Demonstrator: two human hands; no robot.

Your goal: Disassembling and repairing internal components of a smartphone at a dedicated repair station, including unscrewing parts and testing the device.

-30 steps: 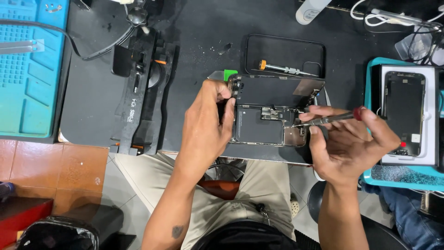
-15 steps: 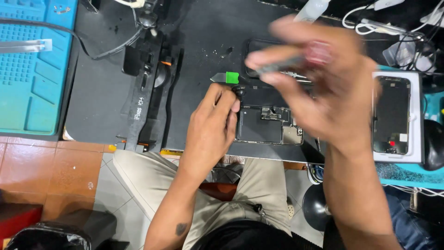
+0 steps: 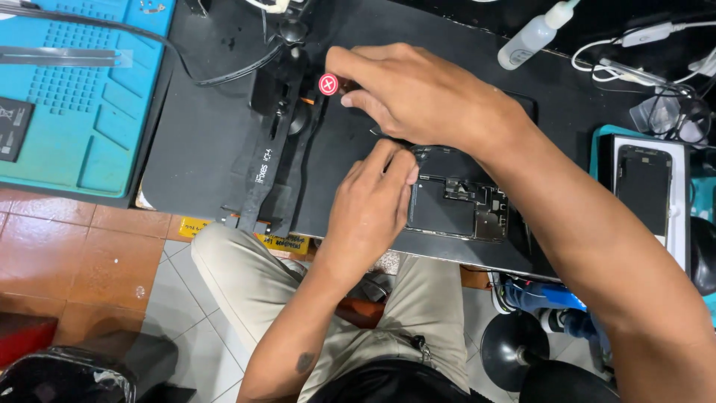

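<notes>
Screwdriver (image 3: 329,84) (red cap end showing) now sits pinched in the right hand (image 3: 418,93), which has swung across from the right edge of the opened phone (image 3: 455,205) to above its upper left corner. Left hand (image 3: 369,209) stays on the phone's left side, fingers pressed together, steadying it on the black mat (image 3: 201,142)

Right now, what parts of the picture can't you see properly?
All in the head view:
- The left edge of the opened phone is hidden under the left hand.
- The red-capped screwdriver: only its cap end shows; the right hand covers the shaft and tip.
- The squeeze bottle is cut off by the top edge.
- The tiny parts inside the phone are too small to tell apart.
</notes>
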